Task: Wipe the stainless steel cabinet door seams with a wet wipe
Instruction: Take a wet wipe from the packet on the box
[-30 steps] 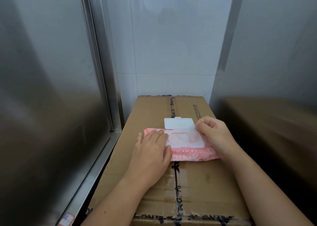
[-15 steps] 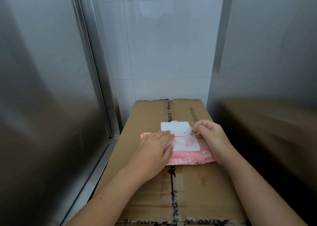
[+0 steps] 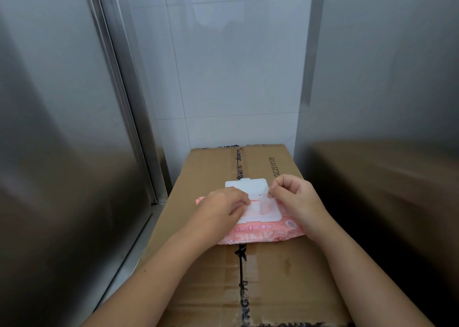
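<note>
A pink wet wipe pack (image 3: 263, 235) lies flat on a cardboard box (image 3: 260, 277), its white flip lid (image 3: 247, 185) standing open at the far side. My left hand (image 3: 221, 208) presses down on the left half of the pack, fingers flat near the opening. My right hand (image 3: 295, 197) has its fingers curled and pinches a thin clear seal flap (image 3: 267, 199) at the right of the pack's opening. The stainless steel cabinet door (image 3: 57, 140) fills the left side, with its vertical seam (image 3: 116, 96) running down beside the frame.
A white tiled wall (image 3: 236, 66) stands behind the box. Another steel panel (image 3: 385, 78) rises on the right and reflects the box. A steel sill (image 3: 134, 247) runs along the floor between the left door and the box.
My right hand has lifted slightly, pulling the clear flap up from the pack's opening. The view has tilted upward, so box and hands sit lower in frame. My left hand still presses the pack.
</note>
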The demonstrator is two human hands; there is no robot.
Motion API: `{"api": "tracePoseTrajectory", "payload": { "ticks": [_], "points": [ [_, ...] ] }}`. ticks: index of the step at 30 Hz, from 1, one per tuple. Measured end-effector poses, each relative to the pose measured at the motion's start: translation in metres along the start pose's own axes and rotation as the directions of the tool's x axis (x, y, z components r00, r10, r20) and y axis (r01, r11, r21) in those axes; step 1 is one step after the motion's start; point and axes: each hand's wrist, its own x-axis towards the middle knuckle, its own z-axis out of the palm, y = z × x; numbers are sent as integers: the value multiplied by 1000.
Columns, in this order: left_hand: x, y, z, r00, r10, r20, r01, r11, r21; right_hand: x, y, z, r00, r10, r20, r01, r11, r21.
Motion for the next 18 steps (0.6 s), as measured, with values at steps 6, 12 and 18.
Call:
{"api": "tracePoseTrajectory", "payload": {
  "ticks": [6,12,18],
  "points": [
    [4,-3,1,1000,-28,8,28,998,47,-2,-3,1,997,-73,27,74,996,-54],
    [4,-4,5,997,-70,-31,73,993,92,-2,-1,1,997,-78,18,79,992,-103],
    [4,-2,1,989,-88,-116,86,996,-23,-2,-1,3,998,-53,29,57,986,-157]
  ]
}}
